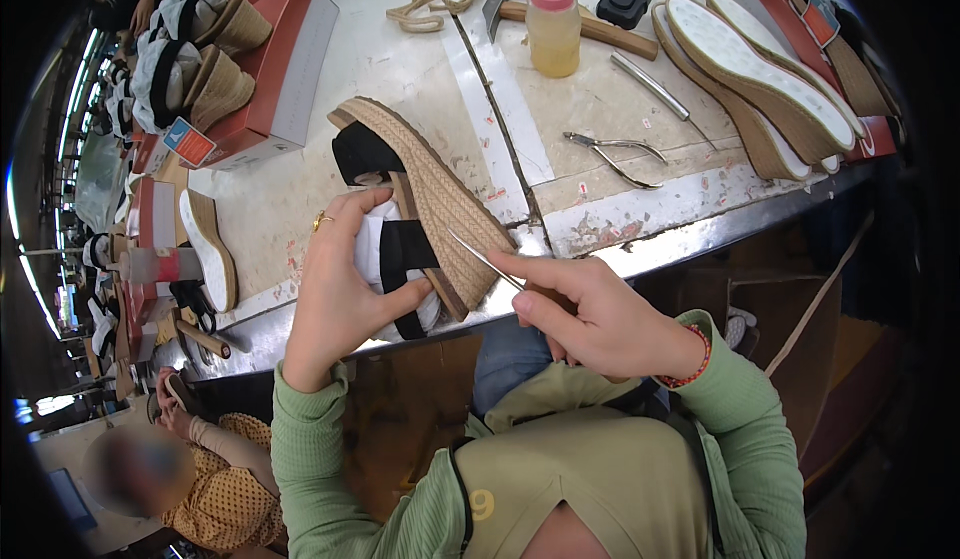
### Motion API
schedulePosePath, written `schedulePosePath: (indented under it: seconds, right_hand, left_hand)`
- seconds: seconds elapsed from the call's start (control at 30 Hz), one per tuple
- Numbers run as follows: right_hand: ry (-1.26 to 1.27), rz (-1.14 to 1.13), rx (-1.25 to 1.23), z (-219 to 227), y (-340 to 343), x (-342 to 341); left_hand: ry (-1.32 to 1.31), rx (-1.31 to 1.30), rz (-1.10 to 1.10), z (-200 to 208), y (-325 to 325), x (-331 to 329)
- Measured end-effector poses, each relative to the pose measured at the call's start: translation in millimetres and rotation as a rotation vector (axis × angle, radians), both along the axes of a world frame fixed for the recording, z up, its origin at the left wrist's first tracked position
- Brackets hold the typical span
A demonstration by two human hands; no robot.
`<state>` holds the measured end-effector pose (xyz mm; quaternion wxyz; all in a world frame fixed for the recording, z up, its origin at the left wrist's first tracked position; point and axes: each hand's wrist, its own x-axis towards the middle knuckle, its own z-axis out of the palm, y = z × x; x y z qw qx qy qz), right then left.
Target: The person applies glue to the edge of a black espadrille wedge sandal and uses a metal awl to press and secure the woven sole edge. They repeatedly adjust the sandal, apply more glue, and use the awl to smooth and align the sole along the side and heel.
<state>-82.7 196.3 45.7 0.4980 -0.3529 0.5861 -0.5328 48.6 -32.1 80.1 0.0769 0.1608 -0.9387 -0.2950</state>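
Observation:
A wedge sandal (445,189) with a woven tan sole and black straps lies on its side near the table's front edge. White stuffing (369,249) fills it under the straps. My left hand (345,274) is wrapped round the sandal's upper, thumb on the black ankle strap. In my right hand (595,314) is a thin, pointed metal awl (487,262), held between thumb and fingers. Its tip reaches the woven side of the wedge; whether it touches I cannot tell. Most of the awl's handle is hidden in my palm.
Nippers (612,149), a metal rod tool (650,87), a hammer (580,29) and a pink-capped bottle (553,34) lie or stand beyond my hands. Wedge soles (760,74) are stacked at right. At left are shoeboxes (285,69) with sandals and a loose sole (205,249). Another person sits lower left.

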Motion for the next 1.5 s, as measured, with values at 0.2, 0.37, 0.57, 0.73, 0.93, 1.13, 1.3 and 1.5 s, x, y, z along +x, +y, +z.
schedulePosePath:
  seconds: [0.2,0.37,0.57,0.73,0.93,1.13,1.3,1.5]
  right_hand:
    - [0.068,-0.034,-0.024,-5.6,-5.7,9.6]
    - [0.116,-0.014,-0.005,-1.4,-6.9,8.7]
    - [0.375,-0.019,-0.021,3.8,-12.2,13.7]
    - [0.555,0.106,0.114,18.4,-17.5,15.4]
    - [1.082,0.103,0.212,21.2,-17.8,47.6]
    - [0.512,-0.06,-0.044,5.7,3.2,21.2]
    - [0.278,-0.048,-0.031,5.4,0.2,15.5]
    - [0.355,-0.035,-0.009,3.3,-0.3,19.7]
  left_hand:
    - [-0.045,0.064,-0.013,3.1,-10.8,-11.2]
    - [-0.14,0.094,0.086,0.6,-11.4,-18.9]
    - [-0.091,0.111,0.085,-10.6,-11.4,-20.9]
    - [-0.055,0.15,0.081,-14.2,-11.3,-21.3]
    - [-0.075,0.132,0.105,-10.3,-7.8,-22.2]
    - [-0.083,0.092,0.1,-11.8,-9.4,-22.4]
    - [-0.183,0.019,0.085,-7.9,-13.2,-24.2]
    - [-0.162,0.054,0.091,-7.1,-6.3,-22.6]
